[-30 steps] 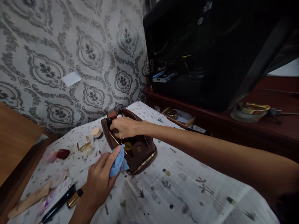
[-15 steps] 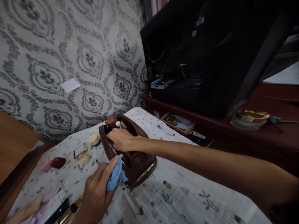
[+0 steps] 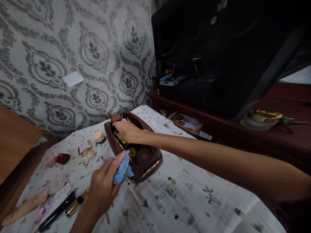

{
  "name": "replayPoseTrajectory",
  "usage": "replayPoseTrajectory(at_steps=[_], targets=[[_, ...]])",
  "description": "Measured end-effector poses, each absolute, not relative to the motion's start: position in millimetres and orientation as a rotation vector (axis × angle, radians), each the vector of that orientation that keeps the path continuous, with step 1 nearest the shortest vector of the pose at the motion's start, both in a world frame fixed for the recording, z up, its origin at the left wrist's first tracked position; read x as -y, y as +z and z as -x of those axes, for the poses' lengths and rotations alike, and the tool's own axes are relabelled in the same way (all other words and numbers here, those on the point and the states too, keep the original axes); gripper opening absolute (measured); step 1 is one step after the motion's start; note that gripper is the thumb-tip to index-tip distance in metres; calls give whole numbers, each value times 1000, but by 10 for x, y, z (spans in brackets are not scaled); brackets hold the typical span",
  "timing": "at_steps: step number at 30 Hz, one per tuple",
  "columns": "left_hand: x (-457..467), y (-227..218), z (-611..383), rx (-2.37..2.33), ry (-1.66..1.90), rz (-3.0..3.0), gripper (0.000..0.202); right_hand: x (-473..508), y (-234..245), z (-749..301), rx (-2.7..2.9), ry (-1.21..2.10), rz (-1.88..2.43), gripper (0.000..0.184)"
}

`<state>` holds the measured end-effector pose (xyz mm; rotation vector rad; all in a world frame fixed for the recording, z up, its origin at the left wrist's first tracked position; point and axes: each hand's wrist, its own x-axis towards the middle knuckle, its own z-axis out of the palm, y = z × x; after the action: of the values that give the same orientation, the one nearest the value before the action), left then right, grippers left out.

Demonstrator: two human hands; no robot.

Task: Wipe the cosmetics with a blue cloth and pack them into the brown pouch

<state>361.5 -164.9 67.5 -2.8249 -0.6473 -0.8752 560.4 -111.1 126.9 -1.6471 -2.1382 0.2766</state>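
Note:
An unzipped brown cosmetic bag (image 3: 152, 158) lies on a printed white cloth (image 3: 184, 184). My right hand (image 3: 127, 131) reaches into its far left end, fingers bent down among the contents; whatever they touch is hidden. Inside the bag a round yellowish item (image 3: 132, 152) shows below my wrist. My left hand (image 3: 104, 181) is closed around a crumpled light-blue cloth (image 3: 121, 170) at the bag's near left edge. Left of the bag stand a jar with a beige lid (image 3: 99, 136) and a small glass bottle with a gold cap (image 3: 85, 147).
A dark red compact item (image 3: 62, 158) sits at the left. Nearer lie a black tube (image 3: 57, 212), a gold-and-black tube (image 3: 77, 203) and a wooden comb-like piece (image 3: 26, 207). A black television (image 3: 201, 64) stands on a red cabinet (image 3: 272, 100) with an open drawer (image 3: 187, 123).
The view has shifted slightly, so the bag and table sit a little higher. My right hand stays inside the bag, and my left still grips the blue cloth.

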Motion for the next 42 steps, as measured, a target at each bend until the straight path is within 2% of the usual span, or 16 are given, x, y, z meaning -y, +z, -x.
replayPoseTrajectory(at_steps=[10, 15, 19, 22, 26, 32, 42], targets=[[1652, 660, -3599, 671, -876, 2852, 48, 1407, 1553, -5897, 1942, 263, 1512, 31], [1661, 681, -3624, 661, -903, 2819, 46, 1387, 1445, -5876, 2117, 239, 1462, 25], [1672, 687, -3630, 680, -888, 2823, 42, 1307, 1269, -5700, 2434, 428, 1461, 25], [1675, 685, -3626, 686, -885, 2832, 43, 1244, 1228, -5583, 2457, 608, 1535, 23], [1665, 682, -3629, 671, -900, 2825, 44, 1176, 1231, -5510, 2384, 629, 1502, 21], [1629, 650, -3624, 644, -922, 2859, 45, 1105, 1258, -5488, 2089, 578, 1639, 28], [1638, 671, -3626, 640, -933, 2859, 46, 926, 1314, -5405, 1792, 737, 1713, 34]])
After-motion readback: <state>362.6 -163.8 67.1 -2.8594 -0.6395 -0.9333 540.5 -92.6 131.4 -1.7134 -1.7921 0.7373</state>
